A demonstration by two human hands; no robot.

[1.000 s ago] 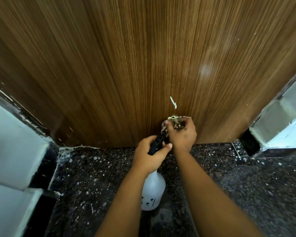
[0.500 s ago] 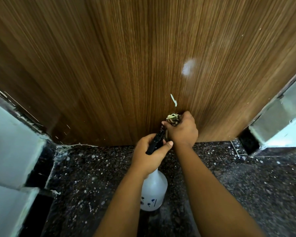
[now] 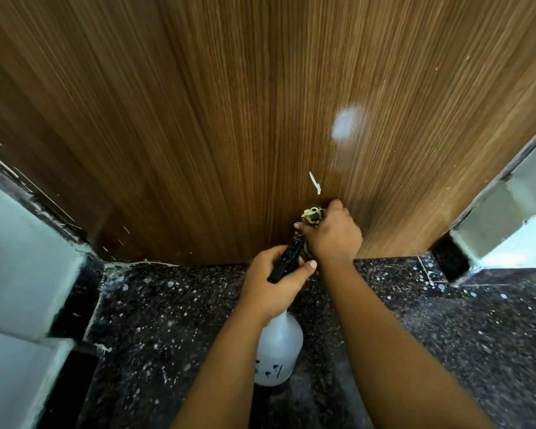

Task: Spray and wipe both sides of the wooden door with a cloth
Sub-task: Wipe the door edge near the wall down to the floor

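Head view: low section of the wooden door (image 3: 229,119) under wiping, both hands at its bottom edge.

The door filled the upper frame, its bottom edge meeting the speckled floor (image 3: 446,320); pale walls (image 3: 22,258) flanked both corners, leaving little lateral room. The spray bottle (image 3: 277,351) hung over the floor, the left hand (image 3: 273,283) curled round its black trigger head, probably ready for respraying. The right hand (image 3: 331,233) bunched the cloth (image 3: 312,214) against the door just below a white streak (image 3: 315,182), likely the next target. Open door surface remained above.
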